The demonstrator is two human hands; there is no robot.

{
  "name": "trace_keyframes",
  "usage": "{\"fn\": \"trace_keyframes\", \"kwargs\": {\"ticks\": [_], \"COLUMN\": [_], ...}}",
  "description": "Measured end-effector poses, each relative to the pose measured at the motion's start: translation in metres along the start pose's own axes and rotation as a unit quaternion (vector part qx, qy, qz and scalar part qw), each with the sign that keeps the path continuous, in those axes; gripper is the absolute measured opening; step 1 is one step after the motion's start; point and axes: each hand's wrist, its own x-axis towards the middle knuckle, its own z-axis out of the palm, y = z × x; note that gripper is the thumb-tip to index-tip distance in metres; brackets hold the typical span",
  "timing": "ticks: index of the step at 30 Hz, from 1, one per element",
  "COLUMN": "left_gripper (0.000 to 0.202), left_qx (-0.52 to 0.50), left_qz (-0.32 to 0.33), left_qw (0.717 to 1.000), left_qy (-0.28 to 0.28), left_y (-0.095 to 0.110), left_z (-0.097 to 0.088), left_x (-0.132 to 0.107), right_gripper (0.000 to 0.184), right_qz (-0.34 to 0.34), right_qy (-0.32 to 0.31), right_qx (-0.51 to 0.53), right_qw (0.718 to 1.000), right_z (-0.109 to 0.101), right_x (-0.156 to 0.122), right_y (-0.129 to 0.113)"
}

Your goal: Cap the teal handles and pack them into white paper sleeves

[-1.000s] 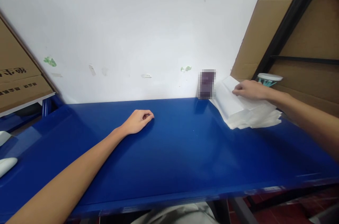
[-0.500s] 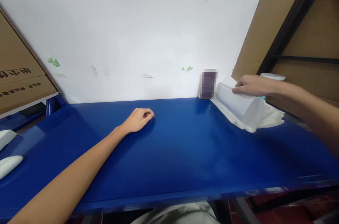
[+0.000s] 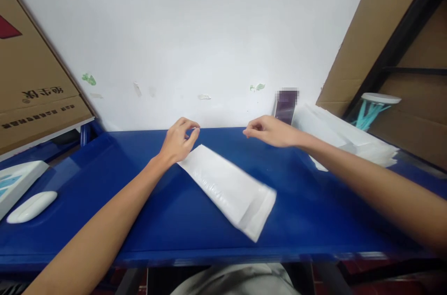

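A long white plastic pouch (image 3: 226, 185) lies slantwise on the blue table (image 3: 157, 225), its folded end towards the front edge. At the pouch's upper left corner is my left hand (image 3: 179, 139), fingers bent and a gap between thumb and forefinger, holding nothing. My right hand (image 3: 270, 130) hovers beyond the pouch, its fingertips curled together with nothing visible in them. Behind my right forearm sits a stack of similar white pouches (image 3: 335, 130), partly covered by the arm.
A phone-like dark object (image 3: 285, 108), partly blurred, leans against the white wall (image 3: 209, 30). Turquoise sticks with a white round top (image 3: 380, 98) stand at the right. At the left are a white computer mouse (image 3: 32, 207), a white box (image 3: 21, 178) and a cardboard panel (image 3: 38, 71).
My right hand has left the stack and moved left. One white pouch now lies on the table between my arms. My left hand has risen slightly and its fingers have parted.
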Motion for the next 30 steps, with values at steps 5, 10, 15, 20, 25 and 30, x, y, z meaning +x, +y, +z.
{"fn": "trace_keyframes", "kwargs": {"ticks": [5, 10, 15, 20, 25, 30], "left_gripper": [0.043, 0.083, 0.097, 0.093, 0.089, 0.1], "left_qx": [0.048, 0.011, 0.071, 0.124, 0.058, 0.062], "left_qz": [0.071, 0.019, -0.028, -0.04, 0.006, 0.029], "left_qw": [0.958, 0.902, 0.889, 0.924, 0.93, 0.946], "left_qy": [-0.273, -0.431, -0.452, -0.36, -0.363, -0.317], "left_y": [-0.004, 0.01, 0.004, -0.022, -0.025, -0.018], "left_z": [-0.017, -0.028, -0.018, -0.002, 0.008, 0.009], "left_x": [-0.001, -0.003, -0.006, -0.01, -0.014, -0.013], "right_gripper": [0.029, 0.03, 0.036, 0.038, 0.027, 0.029], "right_qz": [0.037, -0.001, -0.058, -0.025, 0.069, 0.064], "right_qy": [0.049, 0.143, 0.085, 0.06, 0.108, 0.148], "right_qx": [-0.063, -0.079, -0.106, -0.105, -0.079, -0.054], "right_qw": [0.996, 0.987, 0.989, 0.992, 0.989, 0.985], "right_z": [0.029, 0.054, 0.072, 0.074, 0.077, 0.082], "right_x": [-0.003, -0.024, -0.03, -0.033, -0.033, -0.034], "right_y": [0.018, 0.022, 0.027, 0.034, 0.038, 0.038]}}
